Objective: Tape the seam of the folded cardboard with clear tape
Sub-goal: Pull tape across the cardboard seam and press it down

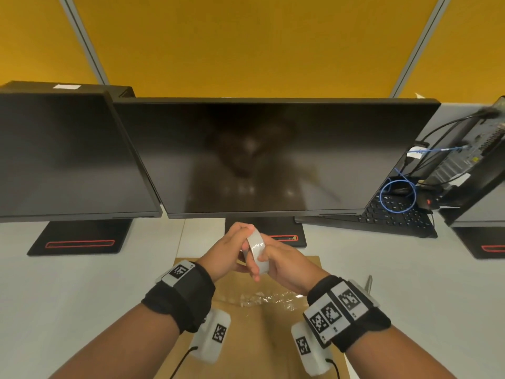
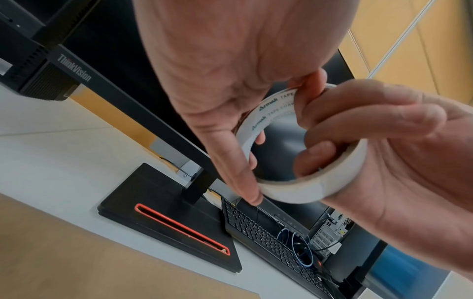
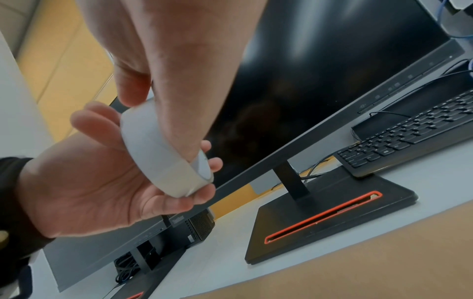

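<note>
Both hands hold a roll of clear tape (image 1: 258, 251) in the air above the far end of the folded cardboard (image 1: 254, 332). My left hand (image 1: 235, 248) grips the roll from the left, its thumb along the rim (image 2: 245, 178). My right hand (image 1: 281, 266) holds it from the right, with fingers curled through the core (image 2: 332, 145). In the right wrist view the roll (image 3: 158, 153) rests on the left hand's fingers (image 3: 179, 200). A crumpled strip of clear tape (image 1: 269, 298) lies across the cardboard, which sits flat on the white desk.
Two dark monitors (image 1: 259, 157) (image 1: 62, 154) stand just behind the hands, their black bases (image 1: 284, 233) on the desk. A black keyboard (image 1: 393, 214) and a small computer with cables (image 1: 470, 160) sit at the right. A thin grey object (image 1: 369, 283) lies right of the cardboard.
</note>
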Motion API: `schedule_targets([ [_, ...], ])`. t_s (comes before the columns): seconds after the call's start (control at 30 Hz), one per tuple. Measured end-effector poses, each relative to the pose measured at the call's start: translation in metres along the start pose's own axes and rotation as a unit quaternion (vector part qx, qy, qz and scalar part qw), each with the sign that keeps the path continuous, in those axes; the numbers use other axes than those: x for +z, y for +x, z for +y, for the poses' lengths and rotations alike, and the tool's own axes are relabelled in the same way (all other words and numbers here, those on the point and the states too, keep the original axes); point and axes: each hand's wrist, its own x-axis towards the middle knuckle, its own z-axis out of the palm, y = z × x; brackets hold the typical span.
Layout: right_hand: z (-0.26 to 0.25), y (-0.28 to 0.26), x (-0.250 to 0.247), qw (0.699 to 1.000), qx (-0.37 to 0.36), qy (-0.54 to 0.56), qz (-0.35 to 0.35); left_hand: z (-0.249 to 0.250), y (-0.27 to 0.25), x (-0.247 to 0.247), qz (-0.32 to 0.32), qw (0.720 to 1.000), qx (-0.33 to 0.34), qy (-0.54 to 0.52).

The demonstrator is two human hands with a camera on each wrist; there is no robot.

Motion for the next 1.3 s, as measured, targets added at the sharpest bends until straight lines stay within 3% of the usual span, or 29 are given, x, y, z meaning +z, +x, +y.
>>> schedule_targets([
  [0.27, -0.003, -0.005, 0.002, 0.996, 0.005, -0.072, 0.045, -0.005, 0.003, -0.003, -0.009, 0.999, -0.018, -0.050],
  [0.43, -0.011, -0.005, 0.009, 0.999, 0.018, -0.042, 0.030, -0.007, -0.003, 0.004, -0.005, 0.994, 0.083, 0.069],
  [0.7, -0.006, -0.001, 0.007, 0.995, 0.029, -0.008, 0.096, -0.023, -0.005, -0.002, 0.013, 0.962, 0.190, 0.196],
  [0.87, -0.011, -0.004, 0.006, 0.996, 0.007, 0.071, 0.043, -0.023, -0.010, -0.005, 0.038, 0.953, 0.197, 0.228],
  [1.07, -0.010, -0.009, 0.012, 0.997, -0.014, 0.073, 0.007, -0.022, -0.006, -0.008, 0.142, 0.947, 0.184, 0.224],
  [1.2, -0.010, -0.010, 0.014, 0.998, -0.036, -0.021, 0.036, -0.025, -0.001, -0.008, 0.203, 0.960, 0.127, 0.146],
  [1.3, -0.013, -0.010, 0.013, 0.994, -0.032, -0.088, 0.053, -0.023, 0.000, -0.007, 0.188, 0.972, 0.091, 0.105],
])
